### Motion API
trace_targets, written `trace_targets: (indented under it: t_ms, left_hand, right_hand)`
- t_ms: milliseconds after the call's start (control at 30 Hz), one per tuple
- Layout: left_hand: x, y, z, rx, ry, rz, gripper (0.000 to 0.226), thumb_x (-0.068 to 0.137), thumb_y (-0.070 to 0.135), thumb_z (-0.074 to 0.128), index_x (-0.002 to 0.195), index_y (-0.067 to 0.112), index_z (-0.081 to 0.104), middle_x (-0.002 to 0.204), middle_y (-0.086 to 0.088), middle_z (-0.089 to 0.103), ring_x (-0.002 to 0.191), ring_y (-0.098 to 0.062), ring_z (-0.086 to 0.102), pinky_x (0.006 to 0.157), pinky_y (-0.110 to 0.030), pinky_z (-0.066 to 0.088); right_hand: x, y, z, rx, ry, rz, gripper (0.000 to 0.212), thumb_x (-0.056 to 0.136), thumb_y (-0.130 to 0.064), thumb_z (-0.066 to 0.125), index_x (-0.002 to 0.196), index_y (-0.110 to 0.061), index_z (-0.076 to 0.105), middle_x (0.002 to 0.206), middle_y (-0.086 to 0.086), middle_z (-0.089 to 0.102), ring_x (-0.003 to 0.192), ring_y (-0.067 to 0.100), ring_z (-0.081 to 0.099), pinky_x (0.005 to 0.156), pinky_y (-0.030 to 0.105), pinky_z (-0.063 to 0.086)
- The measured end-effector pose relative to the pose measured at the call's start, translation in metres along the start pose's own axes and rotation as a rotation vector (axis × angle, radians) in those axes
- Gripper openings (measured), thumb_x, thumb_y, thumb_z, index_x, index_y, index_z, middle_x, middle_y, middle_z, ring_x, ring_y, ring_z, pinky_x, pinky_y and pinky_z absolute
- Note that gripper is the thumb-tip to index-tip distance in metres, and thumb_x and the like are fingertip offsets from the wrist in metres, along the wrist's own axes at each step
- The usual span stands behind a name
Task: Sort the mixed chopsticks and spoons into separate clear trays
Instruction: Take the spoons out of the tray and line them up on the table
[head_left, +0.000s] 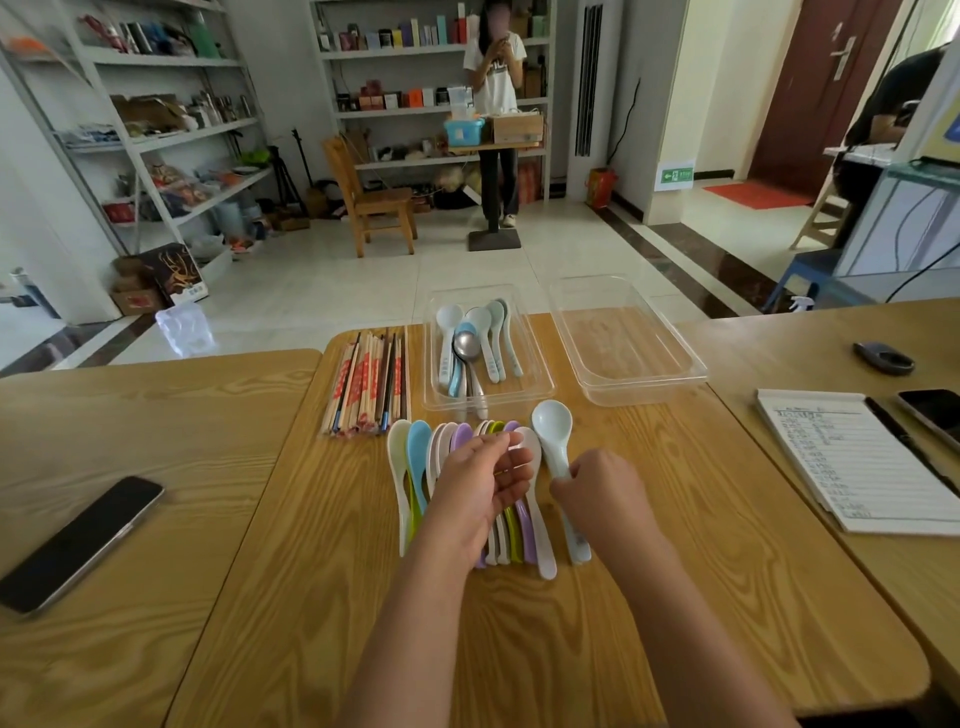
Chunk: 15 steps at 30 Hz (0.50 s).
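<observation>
A row of several plastic spoons (415, 467) in white, blue, purple and green lies on the middle wooden table (519, 649). My left hand (480, 488) hovers over them, fingers curled round a white spoon (524, 441) in the row. My right hand (602, 493) grips the handle of a pale blue spoon (551, 426), its bowl raised toward the trays. A clear tray (540, 374) behind holds several spoons. A second clear tray (623, 343) to its right holds nothing. A bundle of chopsticks (366, 384) lies left of the trays.
A dark phone (78, 545) rests on the left table. On the right table are a lined notepad (852, 462), another phone (935, 415) and a small dark object (883, 357). A person (496, 114) stands by the shelves across the room, beside a wooden chair (374, 197).
</observation>
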<state>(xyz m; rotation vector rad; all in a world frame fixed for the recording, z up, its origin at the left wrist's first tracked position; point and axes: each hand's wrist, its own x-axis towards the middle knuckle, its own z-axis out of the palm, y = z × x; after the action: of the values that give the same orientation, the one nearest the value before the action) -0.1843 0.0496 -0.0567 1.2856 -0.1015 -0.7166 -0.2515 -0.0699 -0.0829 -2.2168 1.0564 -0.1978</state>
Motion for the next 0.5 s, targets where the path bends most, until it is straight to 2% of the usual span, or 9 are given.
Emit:
trace_targets:
  t_ms: [267, 367, 500]
  left_hand:
    - [-0.0012, -0.0010, 0.0005, 0.004, -0.002, -0.012, 0.023, 0.101, 0.019, 0.052, 0.112, 0.005, 0.067, 0.092, -0.011, 0.072, 0.080, -0.018, 0.069, 0.070, -0.028, 0.056]
    - [-0.0023, 0.0003, 0.0003, 0.005, -0.002, -0.010, 0.022, 0.101, 0.019, 0.052, 0.112, 0.006, 0.067, 0.093, -0.011, 0.072, 0.080, -0.018, 0.068, 0.070, -0.027, 0.057]
    - [-0.0012, 0.0022, -0.0009, 0.000, -0.004, -0.008, 0.023, 0.101, 0.019, 0.051, 0.113, 0.006, 0.066, 0.092, -0.010, 0.072, 0.078, -0.017, 0.068, 0.069, -0.026, 0.057]
  right_hand:
    - [0.0007, 0.0023, -0.0027, 0.009, -0.007, -0.004, 0.015, 0.088, -0.024, 0.062, 0.085, -0.009, 0.061, 0.072, 0.002, 0.060, 0.057, 0.015, 0.053, 0.046, 0.024, 0.037]
    - [-0.0018, 0.0007, -0.0059, -0.006, 0.006, -0.033, 0.020, 0.090, -0.030, 0.063, 0.093, -0.010, 0.061, 0.079, 0.002, 0.062, 0.064, 0.016, 0.057, 0.050, 0.024, 0.040]
    - [-0.0014, -0.0022, -0.0081, -0.007, 0.027, -0.050, 0.024, 0.091, -0.031, 0.063, 0.094, -0.007, 0.064, 0.078, 0.006, 0.066, 0.062, 0.015, 0.054, 0.051, 0.026, 0.040]
